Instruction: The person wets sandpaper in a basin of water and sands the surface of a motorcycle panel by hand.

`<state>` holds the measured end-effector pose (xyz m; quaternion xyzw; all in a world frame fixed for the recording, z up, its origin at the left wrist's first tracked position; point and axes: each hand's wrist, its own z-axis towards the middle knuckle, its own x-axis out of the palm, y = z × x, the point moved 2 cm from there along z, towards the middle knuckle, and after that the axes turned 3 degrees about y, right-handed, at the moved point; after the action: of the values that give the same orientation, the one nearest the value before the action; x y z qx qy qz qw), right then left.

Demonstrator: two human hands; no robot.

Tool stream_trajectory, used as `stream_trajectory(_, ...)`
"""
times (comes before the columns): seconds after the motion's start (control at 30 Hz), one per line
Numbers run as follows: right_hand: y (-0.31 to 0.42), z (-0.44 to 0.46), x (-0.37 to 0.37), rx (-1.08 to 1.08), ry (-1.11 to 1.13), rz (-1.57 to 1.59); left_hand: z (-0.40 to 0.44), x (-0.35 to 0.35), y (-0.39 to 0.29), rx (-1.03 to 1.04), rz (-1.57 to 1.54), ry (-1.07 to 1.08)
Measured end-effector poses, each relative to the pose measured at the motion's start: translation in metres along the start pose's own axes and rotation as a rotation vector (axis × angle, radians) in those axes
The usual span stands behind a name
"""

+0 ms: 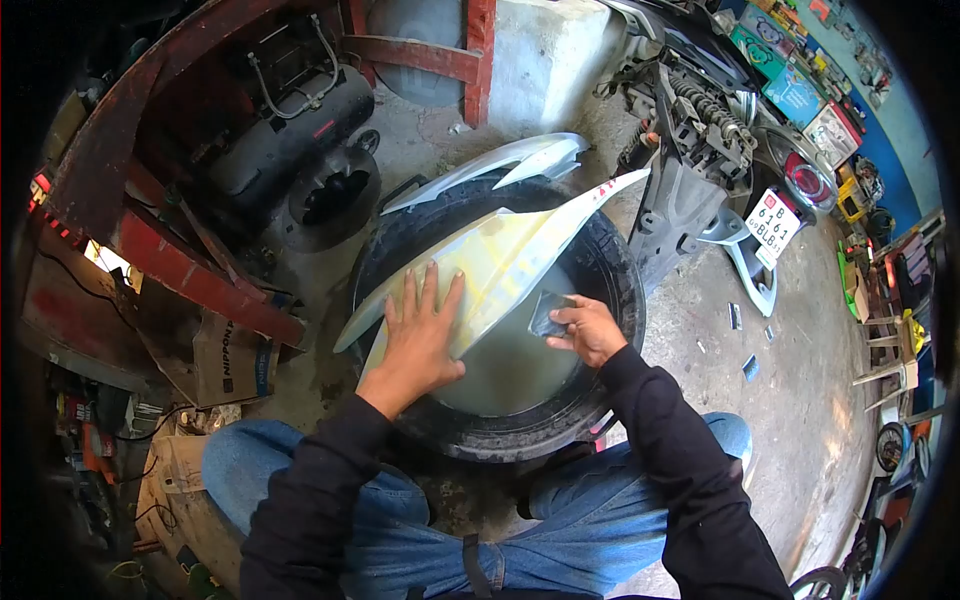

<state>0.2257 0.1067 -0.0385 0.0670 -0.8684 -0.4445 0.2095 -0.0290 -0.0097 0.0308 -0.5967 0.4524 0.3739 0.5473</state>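
A long pale yellow and white panel (500, 250) lies slanted across the black round tub (460, 437), which holds cloudy water (510, 375). Spread fingers of my left hand (420, 335) rest flat on the panel's lower left part. To the right of the panel, over the water, my right hand (592, 330) pinches a small dark sheet (547, 313) between thumb and fingers, apart from the panel. Another white panel (480, 170) lies on the tub's far rim.
A partly stripped motorcycle (700, 130) stands at the upper right. At the upper left are a black tank (290, 140) and a red frame (200, 280). A cardboard box (235, 360) is at left; small blue pieces (750, 368) lie on the floor.
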Motion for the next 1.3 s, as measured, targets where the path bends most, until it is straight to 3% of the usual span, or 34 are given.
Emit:
stream_trajectory(0.13, -0.044, 0.029, -0.003, 0.198, -0.098, -0.328, -0.011, 0.008, 0.005, -0.005, 0.027, 0.011)
stream_trajectory(0.27, -0.072, 0.059, -0.01, 0.29, -0.07, -0.537, -0.009, 0.022, 0.005, -0.004, 0.077, -0.134)
stream_trajectory(0.33, -0.119, 0.128, -0.068, -0.073, 0.181, -1.435, -0.007, 0.026, 0.005, -0.007, 0.078, -0.194)
stream_trajectory(0.37, -0.142, 0.161, -0.096, -0.33, 0.173, -1.817, -0.007, 0.026, 0.005, 0.003, 0.076, -0.232)
stream_trajectory(0.4, -0.123, 0.144, -0.074, -0.124, -0.096, -1.576, -0.007, 0.026, 0.005, 0.012, 0.075, -0.271)
stream_trajectory(0.43, -0.144, 0.161, -0.092, -0.121, -0.093, -1.577, -0.006, 0.026, 0.006, 0.01, 0.074, -0.268)
stream_trajectory(0.5, -0.202, 0.204, -0.136, -0.525, 0.345, -1.432, -0.001, 0.026, 0.004, 0.026, 0.066, -0.318)
stream_trajectory(0.53, -0.15, 0.149, -0.086, -0.048, 0.287, -0.882, 0.001, 0.025, 0.004, 0.027, 0.063, -0.315)
stream_trajectory(0.57, -0.089, 0.083, -0.026, 0.275, 0.006, -0.287, 0.003, 0.024, 0.004, 0.016, 0.059, -0.315)
stream_trajectory(0.67, -0.004, 0.049, -0.002, 0.32, 0.122, -0.357, 0.01, 0.025, 0.003, -0.015, 0.04, -0.319)
stream_trajectory(0.77, 0.071, -0.007, 0.035, 0.188, 0.247, -0.478, 0.014, 0.019, 0.004, -0.04, 0.023, -0.301)
stream_trajectory(0.87, 0.103, -0.036, 0.068, 0.023, 0.198, -0.62, 0.014, 0.008, -0.003, -0.048, -0.031, -0.256)
stream_trajectory(0.93, 0.11, -0.045, 0.087, -0.348, 0.213, -0.656, 0.012, 0.0, -0.009, -0.049, -0.071, -0.23)
stream_trajectory(0.97, 0.102, -0.047, 0.09, -0.349, 0.214, -0.657, 0.01, -0.003, -0.013, -0.059, -0.141, -0.209)
stream_trajectory(1.03, 0.086, -0.058, 0.098, -1.231, 0.08, -1.256, 0.008, -0.003, -0.016, -0.073, -0.218, -0.193)
stream_trajectory(1.07, 0.069, -0.053, 0.096, -1.326, 0.111, -1.42, 0.008, -0.002, -0.015, -0.095, -0.293, -0.177)
stream_trajectory(1.17, 0.033, -0.05, 0.091, -1.329, 0.126, -1.577, 0.006, 0.003, -0.016, -0.116, -0.351, -0.162)
stream_trajectory(1.3, 0.054, -0.04, 0.078, -1.29, 0.086, -1.62, 0.009, 0.011, -0.026, -0.118, -0.249, -0.187)
